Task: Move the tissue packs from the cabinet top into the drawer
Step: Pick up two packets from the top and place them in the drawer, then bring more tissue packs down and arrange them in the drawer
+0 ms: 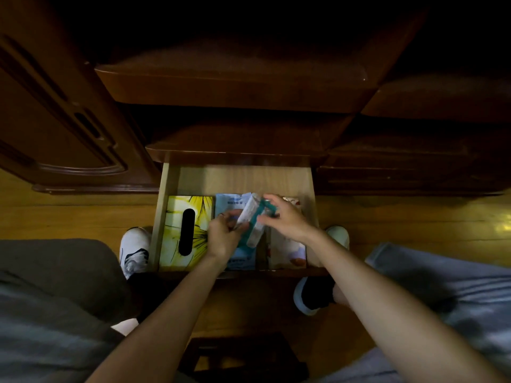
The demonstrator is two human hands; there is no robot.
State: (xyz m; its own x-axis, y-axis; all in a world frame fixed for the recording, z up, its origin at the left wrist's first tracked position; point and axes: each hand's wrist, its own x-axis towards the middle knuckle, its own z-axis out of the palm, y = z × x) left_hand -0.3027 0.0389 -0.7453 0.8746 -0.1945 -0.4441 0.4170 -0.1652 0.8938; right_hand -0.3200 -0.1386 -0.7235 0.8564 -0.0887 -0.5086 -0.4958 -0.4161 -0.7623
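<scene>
An open wooden drawer [166, 189] sticks out of the dark cabinet below me. Inside lie a yellow flowered tissue box [177, 205] at the left, a light-blue pack [229, 201] in the middle and a beige pack [287, 250] at the right. Both hands hold a white-and-teal tissue pack [253, 217] tilted above the middle of the drawer. My left hand [224, 233] grips its near left side. My right hand [284, 219] pinches its far right side. The cabinet top [237, 139] above the drawer looks dark and bare.
A taller shelf ledge [235, 78] overhangs further back. A carved cabinet door [63, 128] stands at the left. White shoes [135, 250] flank the drawer on the wooden floor. A dark stool [243, 355] stands between my legs.
</scene>
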